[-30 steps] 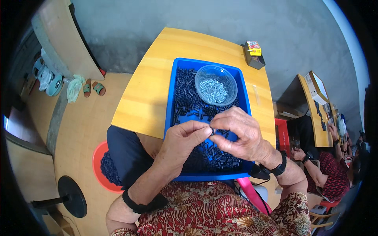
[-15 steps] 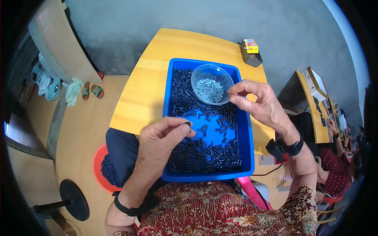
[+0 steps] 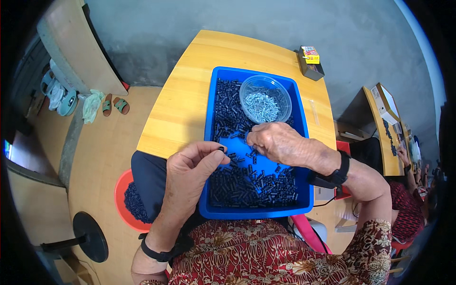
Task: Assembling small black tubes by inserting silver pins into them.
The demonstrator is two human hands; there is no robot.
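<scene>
On the yellow wooden table [image 3: 190, 104] sits a blue plastic tray [image 3: 304, 142] of small black tubes. The left hand [image 3: 192, 164] pinches one short black tube [image 3: 221, 149] over the tray's left edge, axis unclear; the right hand [image 3: 275, 140], fingers curled, picks among loose tubes [image 3: 251, 185].

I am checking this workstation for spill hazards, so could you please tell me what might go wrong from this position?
1. The blue tray overhangs the near edge of the yellow table, so a push from either hand might tip it.
2. The left hand pinches one small black part at its fingertips beside the tray's left wall; it might slip outside.
3. The right hand works close to the clear bowl of silvery pieces and might knock it.
</scene>
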